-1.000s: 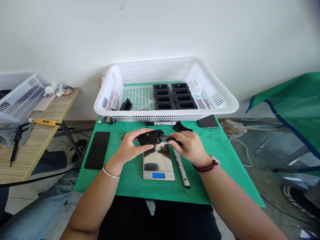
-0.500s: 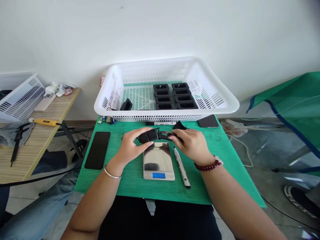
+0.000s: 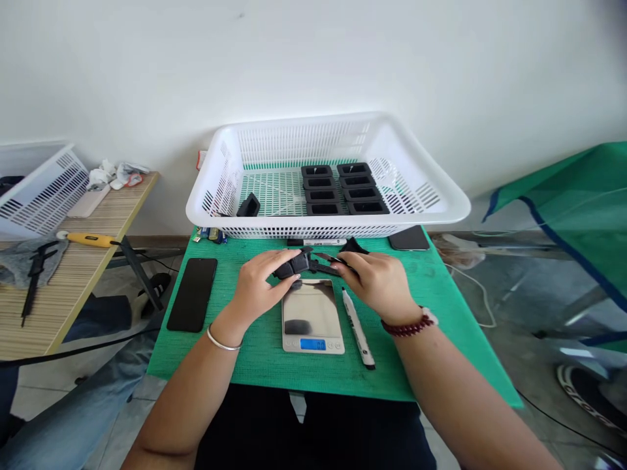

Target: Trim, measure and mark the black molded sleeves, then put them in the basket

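Observation:
Over the scale, my left hand [image 3: 259, 281] is closed round a blocky black part [image 3: 294, 264], fingers above and thumb below. To its right, my right hand [image 3: 375, 277] pinches a thin dark blade-like tool [image 3: 327, 257]; its tip points left at the part, and its handle is hidden in the fingers. A narrow black strip [image 3: 326, 268] runs between the part and my right fingertips; I cannot tell which piece it belongs to. Beneath the hands lies a digital scale [image 3: 313, 313] with a lit blue display. Beside the scale is a white marker [image 3: 358, 329].
A white basket [image 3: 450, 207] holding several black rectangular frames [image 3: 323, 196] stands at the back. On the green mat [image 3: 392, 378] lie a phone [image 3: 192, 294], another marker [image 3: 318, 242] and a dark flat device [image 3: 409, 238]. A caliper [image 3: 35, 274] rests on the left table [image 3: 88, 261].
The black part has tilted a little in my left hand. The dark tool's tip shows more plainly above the strip. My right hand has hardly moved.

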A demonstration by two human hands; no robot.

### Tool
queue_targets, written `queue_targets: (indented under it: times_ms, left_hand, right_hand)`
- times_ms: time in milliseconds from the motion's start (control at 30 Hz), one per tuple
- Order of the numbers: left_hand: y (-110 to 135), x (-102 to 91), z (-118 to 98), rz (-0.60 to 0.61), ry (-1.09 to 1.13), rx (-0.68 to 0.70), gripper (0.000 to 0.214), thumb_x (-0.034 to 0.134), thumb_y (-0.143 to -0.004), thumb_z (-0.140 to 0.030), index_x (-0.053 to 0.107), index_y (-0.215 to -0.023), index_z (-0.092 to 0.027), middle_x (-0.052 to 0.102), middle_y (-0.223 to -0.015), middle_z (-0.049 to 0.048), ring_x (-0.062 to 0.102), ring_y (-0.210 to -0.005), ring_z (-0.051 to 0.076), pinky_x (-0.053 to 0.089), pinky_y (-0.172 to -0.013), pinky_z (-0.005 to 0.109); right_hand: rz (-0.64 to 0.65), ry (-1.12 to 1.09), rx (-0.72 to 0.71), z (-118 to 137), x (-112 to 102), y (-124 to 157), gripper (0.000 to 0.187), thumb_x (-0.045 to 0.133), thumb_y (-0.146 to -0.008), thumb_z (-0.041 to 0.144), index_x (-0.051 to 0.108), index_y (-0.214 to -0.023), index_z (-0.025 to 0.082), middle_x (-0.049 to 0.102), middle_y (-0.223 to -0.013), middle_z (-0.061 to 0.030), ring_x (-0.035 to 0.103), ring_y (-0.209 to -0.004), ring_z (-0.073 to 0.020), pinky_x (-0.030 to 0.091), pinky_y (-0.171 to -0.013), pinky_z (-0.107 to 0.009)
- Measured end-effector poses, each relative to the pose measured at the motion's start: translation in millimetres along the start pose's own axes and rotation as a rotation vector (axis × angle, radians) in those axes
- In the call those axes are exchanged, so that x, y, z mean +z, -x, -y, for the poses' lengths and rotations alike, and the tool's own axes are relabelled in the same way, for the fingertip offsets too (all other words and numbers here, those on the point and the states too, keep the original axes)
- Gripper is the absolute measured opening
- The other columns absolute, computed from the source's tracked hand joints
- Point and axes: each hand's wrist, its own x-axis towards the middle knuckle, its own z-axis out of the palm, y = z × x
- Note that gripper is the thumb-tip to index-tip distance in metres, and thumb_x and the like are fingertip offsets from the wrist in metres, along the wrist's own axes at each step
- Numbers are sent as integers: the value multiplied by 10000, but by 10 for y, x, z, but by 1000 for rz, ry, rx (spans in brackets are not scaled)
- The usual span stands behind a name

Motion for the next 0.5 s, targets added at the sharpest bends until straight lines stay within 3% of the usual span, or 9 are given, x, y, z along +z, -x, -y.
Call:
queue_targets:
  times_ms: [500]
  left_hand:
    - [10, 21, -2, -24, -84, 48, 356, 647, -830, -229, 617, -1184, -205, 713, -1080, 83, 657, -1024, 203, 557, -902, 378]
  right_hand:
    - [106, -76, 7, -28, 48, 8, 348, 442, -962, 387, 649, -796, 162, 604, -566, -5, 495, -490, -115, 282, -508, -256]
